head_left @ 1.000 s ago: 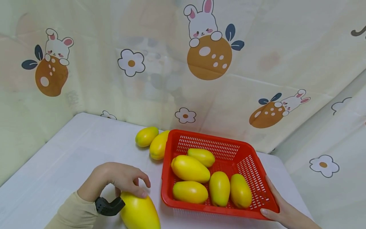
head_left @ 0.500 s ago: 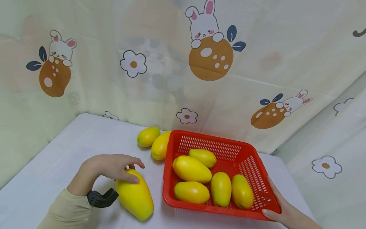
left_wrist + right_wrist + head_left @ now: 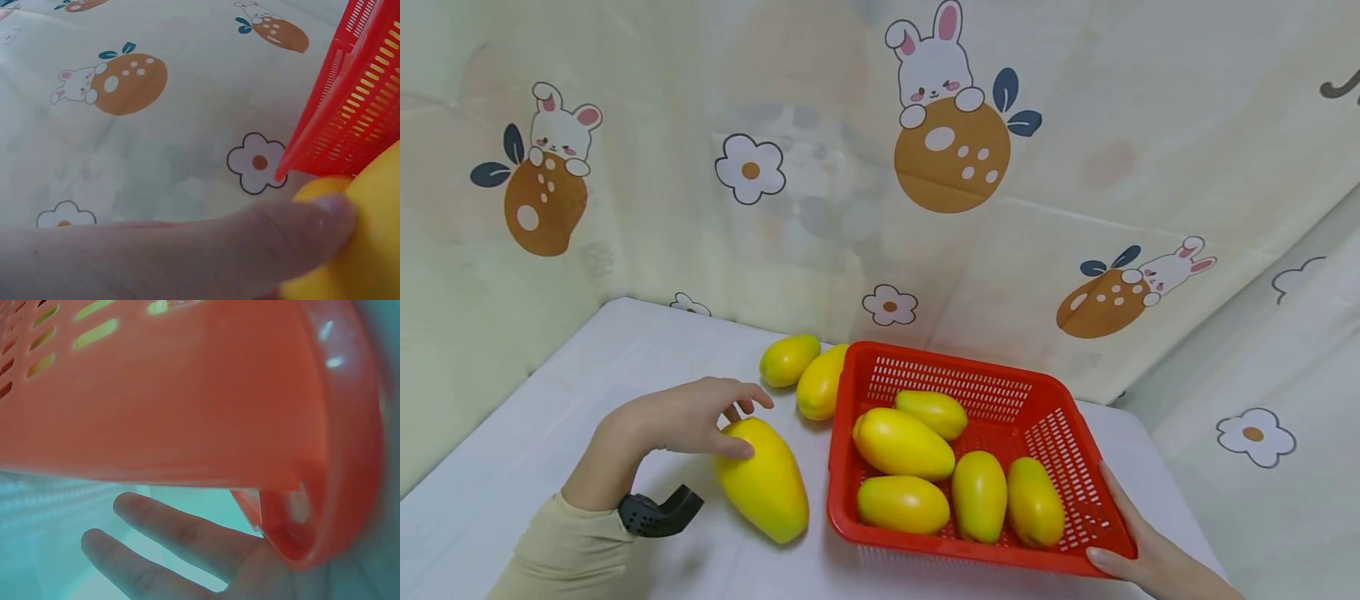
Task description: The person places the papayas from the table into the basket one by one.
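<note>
In the head view, my left hand (image 3: 692, 417) grips a large yellow mango (image 3: 767, 487) by its far upper end. The thumb lies on its near side and the other fingers go behind it, partly hidden. The left wrist view shows the thumb (image 3: 312, 231) pressed against yellow skin. My right hand (image 3: 1142, 537) holds the near right corner of a red plastic basket (image 3: 970, 546), thumb over the rim. Fingers (image 3: 169, 528) extend beneath that rim in the right wrist view. Several yellow mangoes (image 3: 904, 443) lie inside the basket.
Two more mangoes, a smaller one (image 3: 788, 360) and a larger one (image 3: 820, 385), lie by the basket's far left corner, the larger partly hidden by the rim. A white cloth covers the table (image 3: 647, 358). Behind it hangs a printed curtain (image 3: 820, 233).
My left hand and its mango have moved away from me, up the view, beside the basket's left side. The right hand and basket stay in place; the view shifted slightly.
</note>
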The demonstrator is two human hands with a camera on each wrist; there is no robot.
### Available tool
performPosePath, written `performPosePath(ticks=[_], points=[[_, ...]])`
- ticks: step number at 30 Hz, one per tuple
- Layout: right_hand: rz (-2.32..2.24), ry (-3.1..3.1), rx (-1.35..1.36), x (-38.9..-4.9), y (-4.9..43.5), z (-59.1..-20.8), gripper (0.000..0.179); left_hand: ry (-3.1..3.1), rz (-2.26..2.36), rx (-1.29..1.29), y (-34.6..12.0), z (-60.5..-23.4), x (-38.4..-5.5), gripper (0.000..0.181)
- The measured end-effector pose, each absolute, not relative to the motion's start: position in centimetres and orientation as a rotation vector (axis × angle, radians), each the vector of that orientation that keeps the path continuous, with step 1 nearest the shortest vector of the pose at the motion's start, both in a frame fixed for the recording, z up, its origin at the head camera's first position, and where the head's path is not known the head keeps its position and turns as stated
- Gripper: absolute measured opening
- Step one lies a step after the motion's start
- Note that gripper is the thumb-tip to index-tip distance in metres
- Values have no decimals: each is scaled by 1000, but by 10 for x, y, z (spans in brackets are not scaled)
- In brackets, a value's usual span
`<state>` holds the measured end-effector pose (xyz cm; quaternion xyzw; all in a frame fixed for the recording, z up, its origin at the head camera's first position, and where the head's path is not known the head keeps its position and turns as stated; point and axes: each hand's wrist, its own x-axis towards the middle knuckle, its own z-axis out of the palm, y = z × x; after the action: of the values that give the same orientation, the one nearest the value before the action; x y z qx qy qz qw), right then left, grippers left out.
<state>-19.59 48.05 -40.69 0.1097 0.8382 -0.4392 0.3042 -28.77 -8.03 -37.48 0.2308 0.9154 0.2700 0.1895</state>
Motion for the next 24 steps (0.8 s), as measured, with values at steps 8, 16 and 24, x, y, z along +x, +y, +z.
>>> performPosePath(ticks=[8,16,24], points=[[-1168,2211,288,-195,480,-405,93,2465,694,515,-73,-381,-287,60],[-1122,2252,283,-195,480,-405,95,2423,804,549,-52,-395,-286,73],[-1125,2252,265,-195,481,-406,94,2427,899,792,-43,-411,-295,77]])
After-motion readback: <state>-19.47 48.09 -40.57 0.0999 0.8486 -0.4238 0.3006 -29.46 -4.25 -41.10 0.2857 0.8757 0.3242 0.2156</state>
